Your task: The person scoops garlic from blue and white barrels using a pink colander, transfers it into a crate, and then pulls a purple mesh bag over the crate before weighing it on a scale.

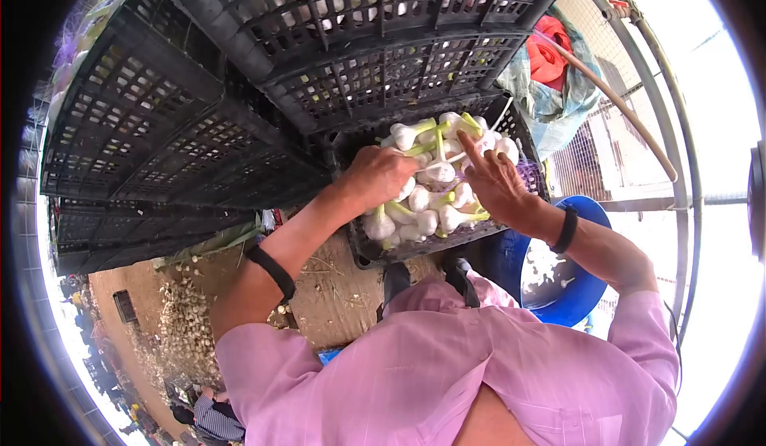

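Garlic bulbs (437, 199) with trimmed green stems fill a black plastic crate (369, 253) in front of my legs. My left hand (379, 176) is at the crate's left side, its fingers curled down among the bulbs. Whatever is in that grip is hidden beneath the fingers. Over the right part of the pile is my right hand (504, 189), with the index finger stretched forward and the fingers apart, touching or just above the bulbs. Between the two hands lies a bulb (440, 171) with its stem pointing away from me.
Stacked black crates (351, 59) of garlic rise ahead, with more crates (152, 127) at left. A blue barrel (586, 207) holding garlic scraps stands at right, below a sack (570, 115) with red cloth and a wooden pole (614, 99). Loose garlic (187, 318) covers floor at lower left, near another person (215, 420).
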{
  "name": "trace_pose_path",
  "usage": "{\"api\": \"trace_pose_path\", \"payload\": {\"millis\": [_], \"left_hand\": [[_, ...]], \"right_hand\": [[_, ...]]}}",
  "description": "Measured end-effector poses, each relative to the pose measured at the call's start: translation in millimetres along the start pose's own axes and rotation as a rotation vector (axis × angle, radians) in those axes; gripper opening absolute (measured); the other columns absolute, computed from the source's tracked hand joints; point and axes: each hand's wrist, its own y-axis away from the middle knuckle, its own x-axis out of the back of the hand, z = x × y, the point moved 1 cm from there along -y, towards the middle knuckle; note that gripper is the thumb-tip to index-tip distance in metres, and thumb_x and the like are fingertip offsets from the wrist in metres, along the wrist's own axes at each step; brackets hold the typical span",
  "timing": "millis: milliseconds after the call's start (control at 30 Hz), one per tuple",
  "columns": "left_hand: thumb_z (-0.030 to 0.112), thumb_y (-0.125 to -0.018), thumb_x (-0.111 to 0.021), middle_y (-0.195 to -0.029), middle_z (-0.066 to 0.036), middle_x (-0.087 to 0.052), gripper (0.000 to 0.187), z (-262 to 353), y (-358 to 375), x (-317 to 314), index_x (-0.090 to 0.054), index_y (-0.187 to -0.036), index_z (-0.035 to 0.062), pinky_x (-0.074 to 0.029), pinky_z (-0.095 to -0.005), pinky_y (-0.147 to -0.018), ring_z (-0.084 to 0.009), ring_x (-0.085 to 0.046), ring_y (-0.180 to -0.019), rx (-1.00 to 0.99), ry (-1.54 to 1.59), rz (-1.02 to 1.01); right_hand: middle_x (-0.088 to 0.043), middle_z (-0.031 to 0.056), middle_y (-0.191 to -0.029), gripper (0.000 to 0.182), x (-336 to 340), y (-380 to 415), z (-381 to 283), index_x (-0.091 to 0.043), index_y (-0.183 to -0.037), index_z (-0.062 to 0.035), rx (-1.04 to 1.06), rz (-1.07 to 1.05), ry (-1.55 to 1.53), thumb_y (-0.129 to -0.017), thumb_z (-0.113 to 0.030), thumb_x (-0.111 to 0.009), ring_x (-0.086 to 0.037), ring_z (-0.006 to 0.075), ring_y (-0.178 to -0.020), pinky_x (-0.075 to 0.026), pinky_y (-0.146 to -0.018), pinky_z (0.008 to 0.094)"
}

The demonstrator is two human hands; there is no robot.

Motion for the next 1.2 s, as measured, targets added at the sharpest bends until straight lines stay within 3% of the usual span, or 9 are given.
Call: {"api": "trace_pose_path", "payload": {"millis": [67,300,433,567,667,800,967,1133,1200], "left_hand": [[0.013,-0.085,-0.064,-0.073,-0.013,-0.066,0.008,2.0,-0.3,1.6,-0.067,-0.079,0.0079,-0.053,-0.0452,-0.063,-0.0356,-0.067,-0.07,-0.026,0.025,0.015],[0.017,-0.084,-0.063,-0.071,-0.015,-0.066,0.011,-16.4,13.7,-0.7,-0.068,-0.078,0.0082,-0.053,-0.0462,-0.063,-0.0353,-0.067,-0.069,0.089,0.02,0.038],[0.022,-0.079,-0.065,-0.069,-0.016,-0.066,0.012,-10.8,19.9,-8.0,-0.07,-0.077,0.011,-0.054,-0.0458,-0.062,-0.0336,-0.067,-0.065,0.2,-0.026,-0.073],[0.013,-0.06,-0.064,-0.064,-0.019,-0.063,0.007,-21.9,26.1,-20.8,-0.068,-0.063,0.0085,-0.049,-0.0493,-0.058,-0.0364,-0.064,-0.061,0.188,-0.028,0.067],[0.012,-0.057,-0.064,-0.063,-0.016,-0.063,0.006,-34.7,18.8,-41.1,-0.066,-0.06,0.0073,-0.049,-0.0488,-0.058,-0.0367,-0.063,-0.06,0.253,-0.001,0.128],[0.012,-0.058,-0.064,-0.068,-0.017,-0.066,0.008,-39.8,21.2,-71.5,-0.068,-0.062,0.0063,-0.051,-0.048,-0.059,-0.037,-0.066,-0.067,0.22,-0.021,0.278],[0.016,-0.059,-0.068,-0.075,-0.019,-0.068,0.017,-50.4,51.0,-62.7,-0.072,-0.071,0.005,-0.054,-0.0462,-0.066,-0.0382,-0.068,-0.077,0.473,-0.014,0.141],[0.02,-0.059,-0.068,-0.071,-0.017,-0.067,0.017,-31.3,84.2,-60.6,-0.07,-0.068,0.0057,-0.052,-0.0459,-0.06,-0.0373,-0.067,-0.07,0.402,-0.038,0.195],[0.02,-0.058,-0.067,-0.07,-0.016,-0.066,0.016,-24.1,87.9,-83.2,-0.068,-0.066,0.0064,-0.052,-0.046,-0.059,-0.0373,-0.066,-0.067,0.355,-0.051,0.227]], "right_hand": [[-0.041,0.0264,-0.143,0.033,-13.9,8.7,10.0,-0.062,-0.111,0.0014,0.126,0.214,0.018,-0.08,-0.008,-0.061,-0.059,0.0328,-0.102,-0.048,-0.09,0.0466],[-0.053,0.0248,-0.123,0.038,-19.1,14.2,7.3,-0.06,-0.116,0.0033,0.094,0.208,0.199,-0.081,-0.012,-0.059,-0.058,0.0321,-0.102,-0.047,-0.093,0.047],[-0.058,0.0248,-0.113,0.043,9.3,31.1,8.6,-0.057,-0.121,0.0074,0.403,0.2,0.588,-0.084,-0.013,-0.056,-0.058,0.0385,-0.107,-0.043,-0.099,0.0521],[-0.065,0.0197,-0.104,0.02,-45.1,1.8,27.6,-0.065,-0.108,-0.0055,0.034,-0.087,0.035,-0.095,-0.013,-0.052,-0.065,0.0322,-0.086,-0.048,-0.081,0.0471],[-0.065,0.0166,-0.075,0.014,-30.6,-4.2,46.4,-0.064,-0.089,-0.0097,0.3,0.024,0.043,-0.095,-0.02,-0.056,-0.064,0.0375,-0.075,-0.047,-0.065,0.0502],[-0.06,0.0196,-0.066,0.024,-13.4,-28.4,47.9,-0.06,-0.074,-0.0046,0.195,-0.198,-0.028,-0.092,-0.021,-0.058,-0.062,0.0417,-0.068,-0.045,-0.062,0.0531],[-0.057,0.0218,-0.06,0.035,-48.2,-33.6,78.7,-0.06,-0.063,0.0008,0.382,-0.109,-0.132,-0.087,-0.025,-0.06,-0.061,0.0416,-0.06,-0.046,-0.059,0.0508],[-0.048,0.0133,-0.044,0.043,-70.5,-48.8,103.5,-0.054,-0.059,-0.0018,0.048,-0.456,-0.56,-0.092,-0.028,-0.054,-0.049,0.0288,-0.035,-0.041,-0.04,0.0427],[-0.047,0.0065,-0.043,0.046,-79.9,-53.8,120.1,-0.051,-0.057,-0.0062,-0.387,-0.768,-0.876,-0.095,-0.032,-0.053,-0.045,0.0205,-0.031,-0.035,-0.032,0.0382]]}}
